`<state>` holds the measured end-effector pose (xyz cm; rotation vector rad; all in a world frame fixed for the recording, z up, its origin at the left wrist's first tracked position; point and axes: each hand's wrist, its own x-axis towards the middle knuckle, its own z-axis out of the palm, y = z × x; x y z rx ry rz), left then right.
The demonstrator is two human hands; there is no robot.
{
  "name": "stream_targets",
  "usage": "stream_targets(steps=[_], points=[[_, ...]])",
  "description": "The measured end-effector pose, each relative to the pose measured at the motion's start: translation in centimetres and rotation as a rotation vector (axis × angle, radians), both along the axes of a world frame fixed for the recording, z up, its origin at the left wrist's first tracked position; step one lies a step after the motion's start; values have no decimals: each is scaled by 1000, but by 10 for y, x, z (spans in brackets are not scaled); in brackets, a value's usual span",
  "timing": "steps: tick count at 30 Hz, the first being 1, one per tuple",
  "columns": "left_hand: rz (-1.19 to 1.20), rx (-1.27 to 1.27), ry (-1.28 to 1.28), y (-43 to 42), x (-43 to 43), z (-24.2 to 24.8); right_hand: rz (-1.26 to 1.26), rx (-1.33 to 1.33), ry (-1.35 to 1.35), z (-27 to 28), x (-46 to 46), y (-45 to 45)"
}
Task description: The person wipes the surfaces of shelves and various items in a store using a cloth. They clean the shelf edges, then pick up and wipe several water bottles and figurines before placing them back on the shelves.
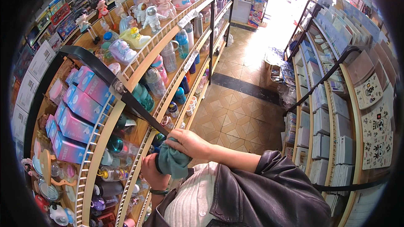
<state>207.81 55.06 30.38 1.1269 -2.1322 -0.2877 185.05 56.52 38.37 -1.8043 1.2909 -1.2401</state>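
My right hand presses a bunched green cloth, its fingers curled over the top. Below and to the left, my left hand grips a dark rounded object that the cloth mostly covers, so its kind cannot be told. Both hands are in front of my chest, close to the lower shelves of a wooden rack. A black metal shelf post runs down to just behind the right hand. Drink bottles stand on the shelves beside the hands, among them a clear bottle with a yellow lid.
Pink-and-blue boxes fill the near left shelf, behind a white rail. Figurines, including an astronaut, crowd the top shelf. At right stands a rack of notebooks. A tiled aisle runs between, with a cardboard box on its right side.
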Motion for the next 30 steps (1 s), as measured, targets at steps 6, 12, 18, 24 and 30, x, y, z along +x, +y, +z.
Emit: stream_targets(steps=[6, 12, 18, 24, 30], points=[[-18, 28, 95, 6, -12, 2, -170, 6, -158, -23, -15, -7], [102, 19, 318, -4, -16, 13, -409, 508, -1265, -46, -36, -19], [197, 21, 334, 0, -14, 23, -315, 454, -1293, -23, -35, -15], [205, 29, 222, -3, -15, 10, 16, 32, -476, 24, -19, 2], [153, 131, 204, -6, -15, -5, 141, -191, 349, 26, 8, 1]])
